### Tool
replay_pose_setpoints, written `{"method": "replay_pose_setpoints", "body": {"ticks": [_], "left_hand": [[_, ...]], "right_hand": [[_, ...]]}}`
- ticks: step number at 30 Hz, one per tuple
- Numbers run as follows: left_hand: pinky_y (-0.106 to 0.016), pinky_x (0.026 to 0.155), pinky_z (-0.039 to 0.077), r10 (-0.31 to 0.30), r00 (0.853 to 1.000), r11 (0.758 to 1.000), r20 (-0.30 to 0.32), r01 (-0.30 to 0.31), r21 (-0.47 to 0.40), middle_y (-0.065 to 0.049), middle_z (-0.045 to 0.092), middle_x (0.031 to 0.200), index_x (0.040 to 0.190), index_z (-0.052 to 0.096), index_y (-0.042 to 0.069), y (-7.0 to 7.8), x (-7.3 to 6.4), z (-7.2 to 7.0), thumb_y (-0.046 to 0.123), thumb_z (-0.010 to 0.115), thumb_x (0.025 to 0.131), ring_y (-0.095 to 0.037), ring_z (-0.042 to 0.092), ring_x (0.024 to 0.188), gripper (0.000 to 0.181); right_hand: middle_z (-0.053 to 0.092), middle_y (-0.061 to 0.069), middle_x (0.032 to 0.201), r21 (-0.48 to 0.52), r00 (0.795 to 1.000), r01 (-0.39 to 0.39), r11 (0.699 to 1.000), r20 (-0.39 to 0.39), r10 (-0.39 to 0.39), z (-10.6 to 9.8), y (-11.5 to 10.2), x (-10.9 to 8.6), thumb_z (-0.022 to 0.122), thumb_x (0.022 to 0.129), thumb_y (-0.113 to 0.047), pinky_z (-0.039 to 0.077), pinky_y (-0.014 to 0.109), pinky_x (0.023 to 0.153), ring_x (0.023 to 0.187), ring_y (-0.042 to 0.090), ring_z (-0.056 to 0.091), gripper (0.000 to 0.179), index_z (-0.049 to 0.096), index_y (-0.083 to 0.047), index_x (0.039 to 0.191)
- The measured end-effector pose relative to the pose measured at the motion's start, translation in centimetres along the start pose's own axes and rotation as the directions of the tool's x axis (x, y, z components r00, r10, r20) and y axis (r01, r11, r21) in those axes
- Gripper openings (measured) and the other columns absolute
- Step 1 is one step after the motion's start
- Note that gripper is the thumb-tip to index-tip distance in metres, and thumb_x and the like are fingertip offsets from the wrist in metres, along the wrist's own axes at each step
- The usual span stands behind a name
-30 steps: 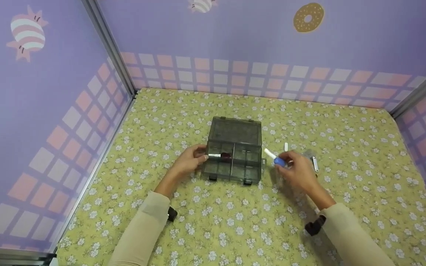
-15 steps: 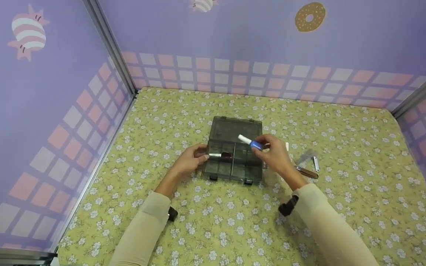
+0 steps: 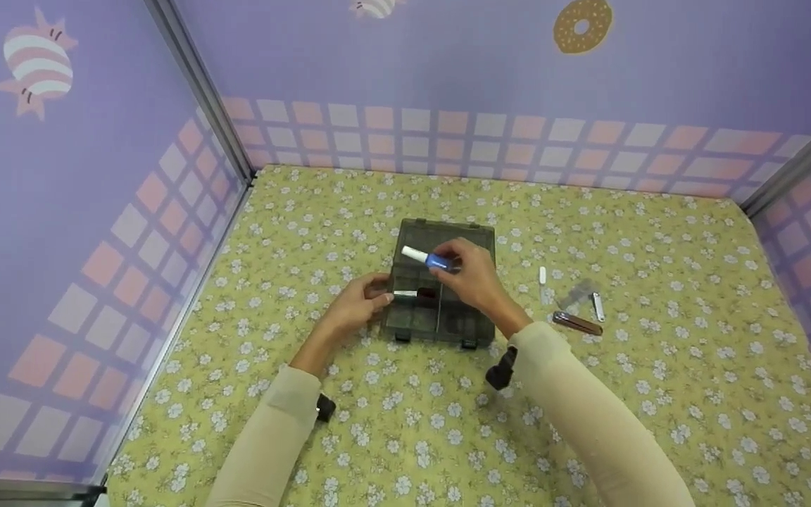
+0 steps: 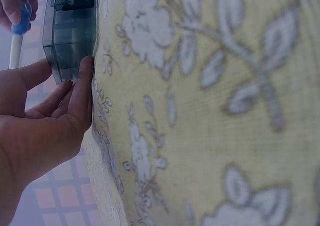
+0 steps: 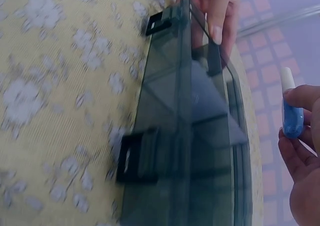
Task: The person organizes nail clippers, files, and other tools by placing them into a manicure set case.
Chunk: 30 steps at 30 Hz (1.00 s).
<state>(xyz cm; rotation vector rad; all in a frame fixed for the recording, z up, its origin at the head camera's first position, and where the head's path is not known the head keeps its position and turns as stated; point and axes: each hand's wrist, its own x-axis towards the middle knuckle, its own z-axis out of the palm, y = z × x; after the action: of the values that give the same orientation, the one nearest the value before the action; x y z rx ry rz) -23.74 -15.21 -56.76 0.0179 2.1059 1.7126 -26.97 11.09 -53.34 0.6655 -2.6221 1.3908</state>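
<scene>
A smoky, see-through compartment box [image 3: 465,320] stands on the flowered cloth with its lid [image 3: 444,231] laid back. My left hand [image 3: 356,306] holds the box's left side, thumb at the rim and fingers against the wall, as the left wrist view [image 4: 70,31] also has it. Above the box, my right hand [image 3: 472,274] pinches a blue nail polish bottle [image 3: 439,262] with a white cap [image 5: 287,78] pointing left. A dark red nail polish bottle [image 3: 426,294] with a silvery cap lies in a left compartment.
Right of the box lie a brown folded tool [image 3: 578,323], a silver nail clipper [image 3: 598,307], a clear flat piece [image 3: 574,294] and a thin white-ended stick [image 3: 543,276]. Printed wall panels [image 3: 405,70] border the table at the back and sides.
My right hand has carried the blue nail polish bottle leftward from beside the box to above it, uncovering the small tools on the right. My left hand stays at the box.
</scene>
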Motion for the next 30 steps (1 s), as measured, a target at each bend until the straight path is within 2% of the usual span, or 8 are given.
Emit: {"method": "replay_pose_setpoints", "body": {"ticks": [8,13,20,30], "left_hand": [[-0.047,0.099,0.055,0.026,0.999,0.998,0.035,-0.024,-0.061,-0.017,0.055,0.152,0.159,0.045,0.005,0.1,0.1,0.0,0.01,0.059,0.11,-0.03,0.062,0.129,0.05],[-0.045,0.095,0.057,0.021,0.999,0.998,0.025,-0.019,-0.053,-0.016,0.057,0.15,0.158,0.048,0.007,0.3,0.4,0.1,0.011,0.06,0.11,-0.029,0.064,0.125,0.049],[-0.045,0.097,0.057,0.024,1.0,0.999,0.008,-0.024,-0.031,-0.016,0.06,0.147,0.157,0.049,0.006,0.6,0.4,0.0,0.012,0.062,0.109,-0.029,0.064,0.126,0.05],[-0.046,0.098,0.056,0.001,1.0,0.998,0.004,0.0,-0.059,-0.014,0.06,0.146,0.158,0.047,0.008,0.0,0.2,-0.2,0.013,0.064,0.108,-0.028,0.064,0.126,0.052]], "right_hand": [[0.07,0.009,0.115,-0.031,0.999,-0.017,0.999,0.047,0.018,1.5,-0.4,0.7,0.08,0.097,-0.012,0.058,0.041,0.093,0.104,0.023,0.069,0.024,0.073,-0.005,0.119],[0.069,0.008,0.114,-0.045,0.998,-0.04,0.998,0.049,0.042,1.8,0.3,0.7,0.079,0.098,-0.014,0.058,0.04,0.091,0.103,0.022,0.069,0.023,0.073,-0.005,0.118],[0.07,0.009,0.115,-0.078,0.997,-0.035,0.996,0.059,0.04,2.1,1.0,0.5,0.079,0.099,-0.016,0.058,0.04,0.091,0.103,0.023,0.068,0.023,0.073,-0.005,0.118],[0.07,0.007,0.117,-0.147,0.996,-0.025,0.989,0.077,0.037,3.1,1.3,0.1,0.079,0.099,-0.017,0.054,0.043,0.095,0.109,0.024,0.063,0.023,0.073,-0.008,0.119]]}}
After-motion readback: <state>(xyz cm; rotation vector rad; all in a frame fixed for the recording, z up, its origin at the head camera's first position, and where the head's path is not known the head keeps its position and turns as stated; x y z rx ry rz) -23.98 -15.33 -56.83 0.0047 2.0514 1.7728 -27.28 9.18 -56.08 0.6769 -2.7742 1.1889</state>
